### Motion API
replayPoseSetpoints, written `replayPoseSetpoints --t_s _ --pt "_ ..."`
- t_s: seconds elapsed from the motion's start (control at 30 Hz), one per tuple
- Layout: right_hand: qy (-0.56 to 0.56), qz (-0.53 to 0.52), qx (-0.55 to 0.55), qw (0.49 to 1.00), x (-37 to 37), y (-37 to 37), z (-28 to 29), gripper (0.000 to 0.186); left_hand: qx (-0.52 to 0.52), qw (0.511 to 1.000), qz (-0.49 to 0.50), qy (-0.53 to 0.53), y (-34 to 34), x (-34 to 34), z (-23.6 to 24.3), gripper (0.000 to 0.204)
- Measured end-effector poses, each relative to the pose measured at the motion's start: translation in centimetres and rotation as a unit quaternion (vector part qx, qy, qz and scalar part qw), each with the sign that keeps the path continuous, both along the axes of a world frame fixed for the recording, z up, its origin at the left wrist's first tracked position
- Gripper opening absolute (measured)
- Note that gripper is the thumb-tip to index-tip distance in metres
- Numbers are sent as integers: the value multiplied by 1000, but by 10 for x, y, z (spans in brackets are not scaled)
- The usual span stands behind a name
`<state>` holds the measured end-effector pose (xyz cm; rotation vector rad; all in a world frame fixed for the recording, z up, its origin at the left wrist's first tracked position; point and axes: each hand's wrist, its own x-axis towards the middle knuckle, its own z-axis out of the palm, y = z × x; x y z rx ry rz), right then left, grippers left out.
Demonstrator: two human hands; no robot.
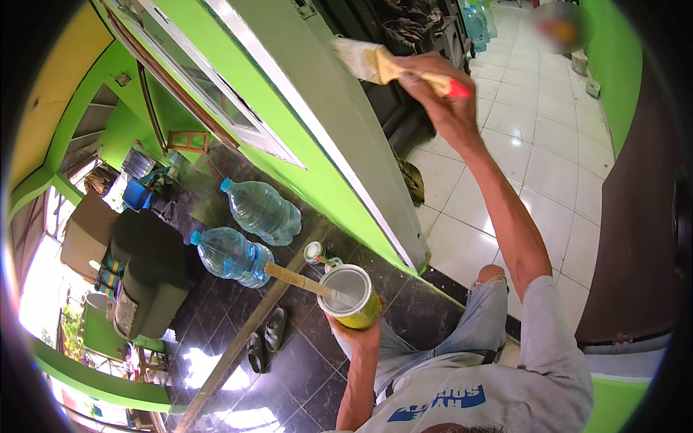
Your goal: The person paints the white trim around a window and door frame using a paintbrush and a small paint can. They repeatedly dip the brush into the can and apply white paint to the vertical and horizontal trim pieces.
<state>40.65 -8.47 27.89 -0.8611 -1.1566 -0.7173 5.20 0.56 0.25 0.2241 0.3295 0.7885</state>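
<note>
My right hand is raised with its fingers closed round the handle of a paintbrush. The brush has pale bristles, a wooden handle and a red end. Its bristles are at the edge of a grey-green door frame; whether they touch it I cannot tell. Low in front of me, my left hand grips a yellow-green paint can from below. The open can has white paint round its inside, and a flat wooden stick leans out over its rim.
Two large clear blue bottles and a small can stand on the dark tiles, left of the bright green wall. Black sandals lie near a long pole. A dark sofa is farther left; white tiles stretch right.
</note>
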Motion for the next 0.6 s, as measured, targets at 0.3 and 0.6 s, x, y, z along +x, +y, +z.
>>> replayPoseSetpoints --t_s 0.3,0.6 --pt "37 -38 -8 999 -10 0 32 20 15 1000 0 5 -2 1 7 78" --pt "-3 -43 89 995 -11 3 45 19 28 999 2 23 3 -8 -1 81"
